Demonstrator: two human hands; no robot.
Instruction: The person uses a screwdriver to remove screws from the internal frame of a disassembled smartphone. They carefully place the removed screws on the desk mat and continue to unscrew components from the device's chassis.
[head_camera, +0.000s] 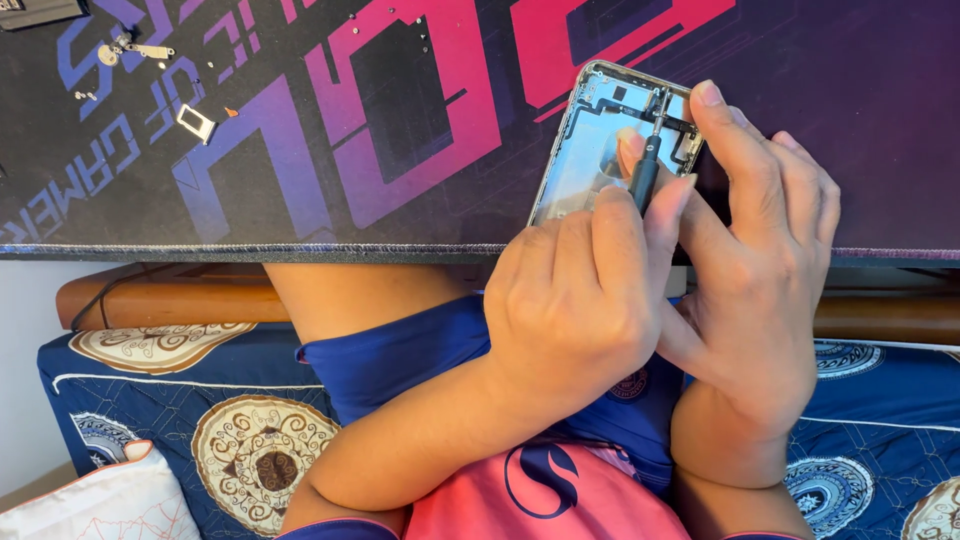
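Note:
An opened phone housing (585, 150) with a silver frame lies on a dark mat with pink and purple shapes (400, 130), near the mat's front edge. A small black screwdriver (645, 175) stands with its tip inside the upper part of the housing. My left hand (575, 300) pinches the screwdriver's handle between its fingertips. My right hand (765, 280) lies against the housing's right side, its forefinger stretched up to the top corner of the frame. The lower part of the housing is hidden under my hands.
Far left on the mat lie a small metal card tray (196, 123), a metal bracket (140, 50) and tiny screws (422, 40). A dark object (40, 10) sits at the top left corner. Below the mat are a wooden edge (150, 300), blue patterned bedding (230, 440) and a pillow (100, 505).

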